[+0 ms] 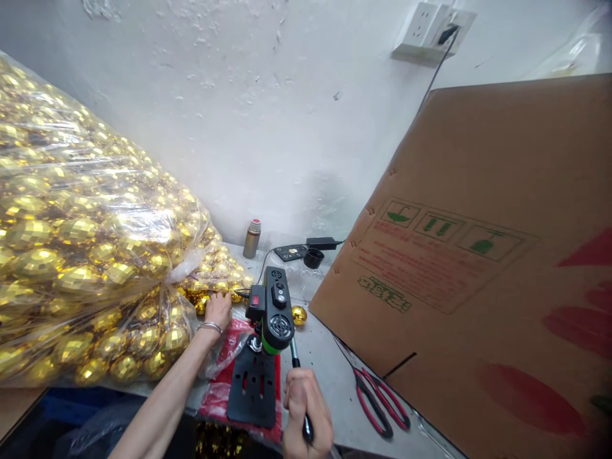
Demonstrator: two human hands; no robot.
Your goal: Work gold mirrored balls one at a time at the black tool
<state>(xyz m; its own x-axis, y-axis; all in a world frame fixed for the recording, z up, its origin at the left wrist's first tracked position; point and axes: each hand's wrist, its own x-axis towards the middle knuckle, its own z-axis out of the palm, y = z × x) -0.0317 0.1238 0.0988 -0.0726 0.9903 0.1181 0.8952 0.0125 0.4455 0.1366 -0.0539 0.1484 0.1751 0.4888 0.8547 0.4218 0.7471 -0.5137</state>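
My left hand (218,310) reaches into the mouth of a big clear plastic bag (86,255) full of faceted gold balls, its fingers curled among the balls; whether it grips one I cannot see. A bracelet sits on that wrist. My right hand (306,403) is closed round the black lever handle (295,357) of a small black bench drill press (270,312) with a green collar and a red switch. The press stands on a black slotted base plate (253,389) over a red sheet (224,376). One loose gold ball (299,315) lies just right of the press.
A large tilted cardboard box (478,268) fills the right side. Red-handled scissors (377,401) lie on the grey table beside it. At the back wall stand a small metal can (252,238), a black cup (313,257) and a power adapter (322,243). A wall socket (433,32) is above.
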